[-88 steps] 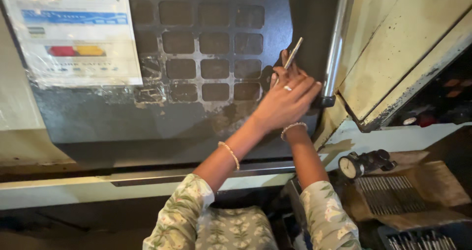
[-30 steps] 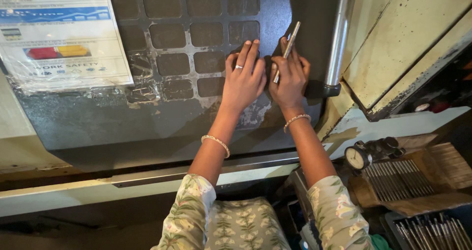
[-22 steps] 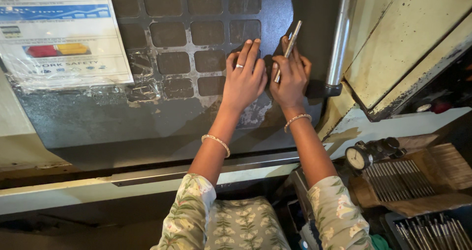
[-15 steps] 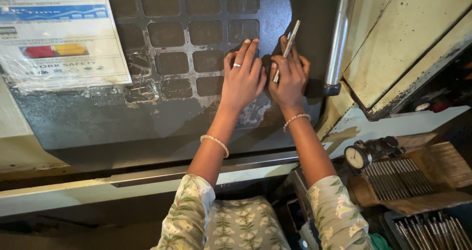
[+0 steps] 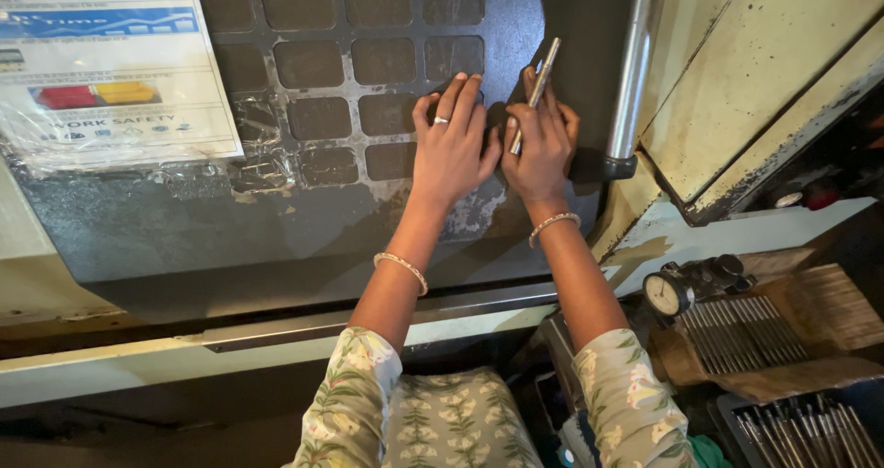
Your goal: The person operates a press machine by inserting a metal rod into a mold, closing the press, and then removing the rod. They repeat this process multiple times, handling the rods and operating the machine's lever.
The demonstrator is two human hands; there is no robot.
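Your right hand point(image 5: 541, 147) has a slim metal pen-like tool point(image 5: 536, 92) pinned between thumb and fingers, its upper end sticking out past your fingertips and leaning toward the upper right. The hand itself lies flat against the dark machine door point(image 5: 276, 228), so the grip is closed on the tool while the palm presses the panel. Whether the tool's lower tip touches the door is hard to judge, since your fingers cover it.

Your left hand point(image 5: 451, 146) is just beside the right, fingers spread and flat on the same door, holding nothing; a ring sits on one finger. Both hands rest over the lower right of the grid of square window panes point(image 5: 368, 63).

A vertical steel handle bar point(image 5: 633, 72) runs just right of your right hand. A laminated safety sheet point(image 5: 101, 63) is stuck to the door's upper left. Lower right, a dial gauge point(image 5: 667, 293) sits beside a tray of thin metal pins point(image 5: 746, 334).
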